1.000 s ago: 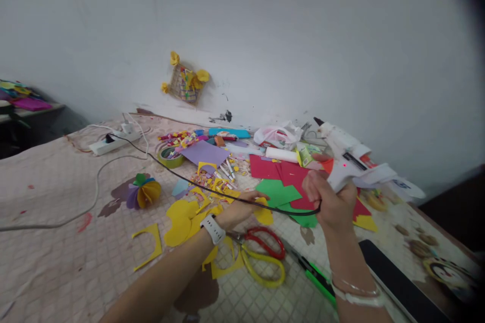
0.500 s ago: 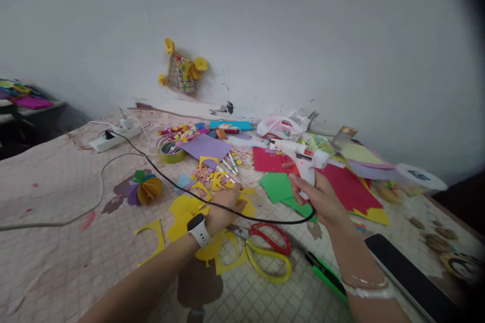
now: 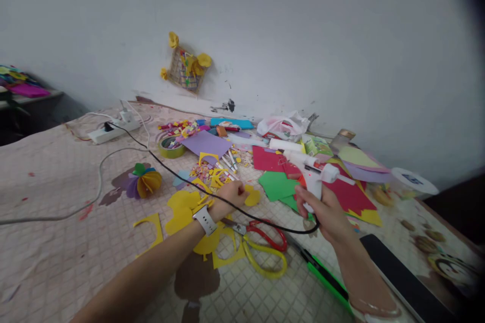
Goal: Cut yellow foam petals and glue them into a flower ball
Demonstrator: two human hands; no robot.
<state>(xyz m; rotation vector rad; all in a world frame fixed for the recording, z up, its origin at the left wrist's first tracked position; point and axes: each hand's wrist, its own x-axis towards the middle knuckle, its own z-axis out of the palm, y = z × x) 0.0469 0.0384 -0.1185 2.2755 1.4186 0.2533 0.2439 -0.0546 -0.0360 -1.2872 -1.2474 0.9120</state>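
My right hand (image 3: 322, 214) grips a white hot glue gun (image 3: 312, 171) by its handle, nozzle pointing up and to the left, above a red foam sheet (image 3: 348, 197) and a green foam sheet (image 3: 276, 185). Its black cord (image 3: 265, 219) runs across my left wrist. My left hand (image 3: 232, 196) rests curled over yellow paper cutouts (image 3: 182, 212), with nothing visible in its fingers. Just below it lie scissors with red and yellow handles (image 3: 263, 250). A green-handled craft knife (image 3: 326, 280) is below my right hand.
A purple sheet (image 3: 206, 144), a tape roll (image 3: 170, 147), markers and scraps crowd the quilted bed's far side. A folded paper flower (image 3: 146, 184) sits left. A power strip (image 3: 111, 131) lies far left, a black flat slab (image 3: 401, 277) lower right, with a white wall behind.
My right hand has lowered the glue gun and brought it closer to the red and green sheets. My left hand has curled into a loose fist and shifted slightly up the table.
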